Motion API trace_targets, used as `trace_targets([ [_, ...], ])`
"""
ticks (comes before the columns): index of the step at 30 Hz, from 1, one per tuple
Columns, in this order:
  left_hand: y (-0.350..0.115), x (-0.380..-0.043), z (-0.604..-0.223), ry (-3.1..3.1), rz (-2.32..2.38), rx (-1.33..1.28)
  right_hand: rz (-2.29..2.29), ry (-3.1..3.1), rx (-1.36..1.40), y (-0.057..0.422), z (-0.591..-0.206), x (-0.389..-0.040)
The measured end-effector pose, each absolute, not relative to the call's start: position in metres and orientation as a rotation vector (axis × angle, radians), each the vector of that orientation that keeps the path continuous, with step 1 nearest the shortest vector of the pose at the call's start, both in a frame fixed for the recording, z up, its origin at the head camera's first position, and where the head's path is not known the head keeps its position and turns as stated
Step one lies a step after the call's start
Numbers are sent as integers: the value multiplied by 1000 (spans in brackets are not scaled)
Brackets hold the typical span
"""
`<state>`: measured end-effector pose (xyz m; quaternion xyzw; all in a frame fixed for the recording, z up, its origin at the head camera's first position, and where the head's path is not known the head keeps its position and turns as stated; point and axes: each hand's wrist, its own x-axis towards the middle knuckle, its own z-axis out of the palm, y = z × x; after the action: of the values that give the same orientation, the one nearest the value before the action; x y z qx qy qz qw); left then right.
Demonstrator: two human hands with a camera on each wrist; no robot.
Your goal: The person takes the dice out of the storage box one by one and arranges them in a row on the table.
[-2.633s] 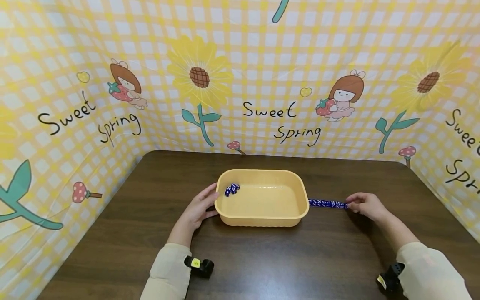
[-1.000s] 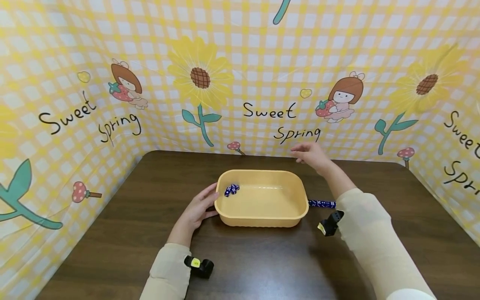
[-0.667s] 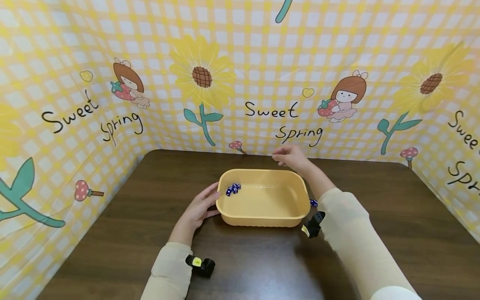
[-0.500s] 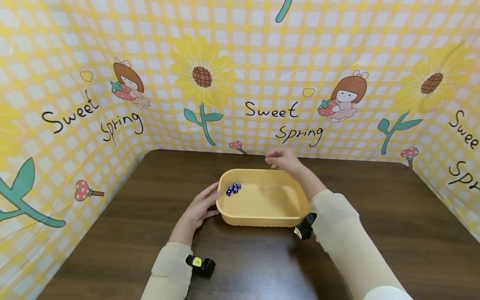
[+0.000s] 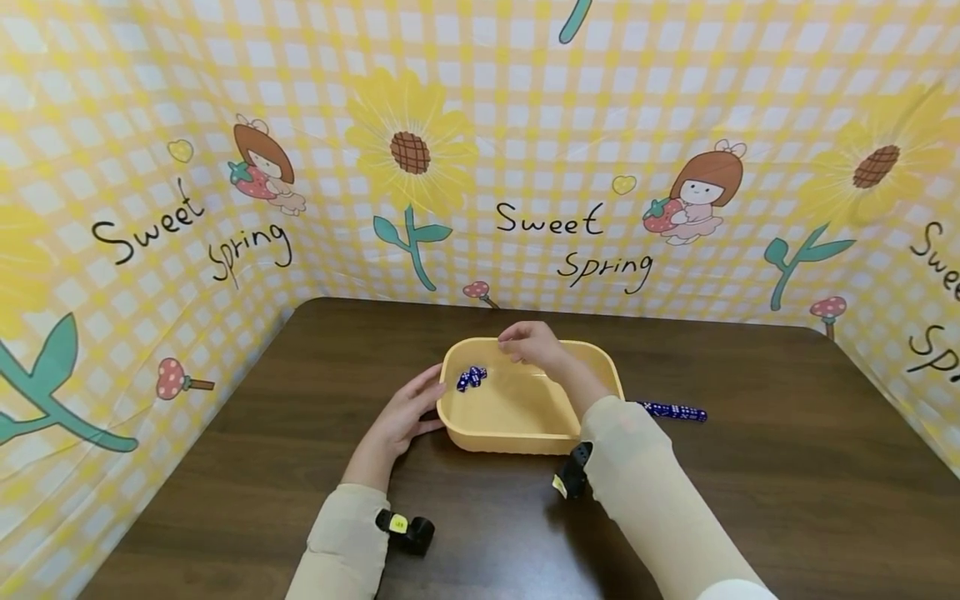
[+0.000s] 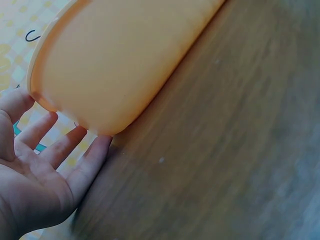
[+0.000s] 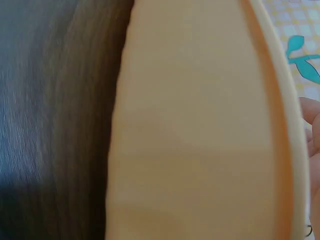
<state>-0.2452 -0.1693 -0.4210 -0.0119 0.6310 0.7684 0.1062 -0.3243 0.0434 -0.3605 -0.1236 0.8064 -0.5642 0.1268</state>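
Observation:
A yellow plastic basin stands on the dark wooden table. Several dark blue dice with white pips lie inside it at the left end. My left hand rests against the basin's left end; in the left wrist view its outstretched fingers touch the outer wall, one up by the rim. My right hand hangs over the back part of the basin, fingertips drawn together and pointing left near the dice. Whether a die is between those fingertips I cannot tell. In the right wrist view the basin's wall hides most of that hand.
A straight row of blue dice runs along the table right of the basin, its near end hidden by the right sleeve. A yellow checked cloth with printed flowers surrounds the table's back and sides.
My right hand has left the right end of the dice row, swung up and left behind the basin, and come down over it. The left hand and basin stay in place.

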Motion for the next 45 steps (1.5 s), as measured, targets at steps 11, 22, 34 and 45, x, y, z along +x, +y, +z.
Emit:
trace_targets([
  [11,-169,-246,-419,1868,2254,-16,-1651,2258,-399,19,-376,-321],
  [22,-169,-245,-420,1853,2252,-18,-1642,2206,-404,10,-394,-318],
  [34,-169,-245,-420,1859,2260,-46,-1506,2287,-354,9,-398,-316],
  [45,-169,-247,-421,1869,2254,-51,-1443,2326,-393,8,-398,-318],
])
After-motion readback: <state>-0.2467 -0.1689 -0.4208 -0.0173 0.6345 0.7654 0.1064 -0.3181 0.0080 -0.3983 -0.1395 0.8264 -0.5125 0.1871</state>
